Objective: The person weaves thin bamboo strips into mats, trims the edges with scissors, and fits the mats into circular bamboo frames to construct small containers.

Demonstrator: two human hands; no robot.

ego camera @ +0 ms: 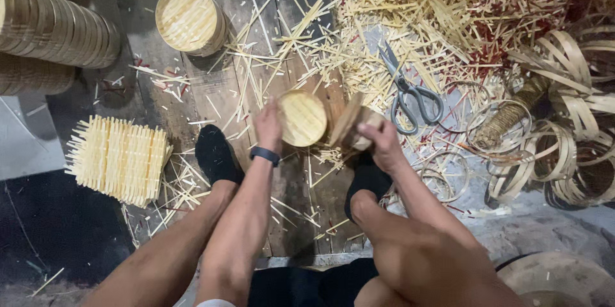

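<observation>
small round pale bamboo lid [302,118] held up on edge by left hand [269,126], flat face seen toward camera. lid sits btwn both hands, above wooden board [218,89]. light wooden block [349,126] gripped in right hand [382,143], just right of lid, touching its rim. grey scissors [407,92] lie further right, not held.

Matt woven-bamboo lid [302,118], shiny steel scissors [410,92]
</observation>
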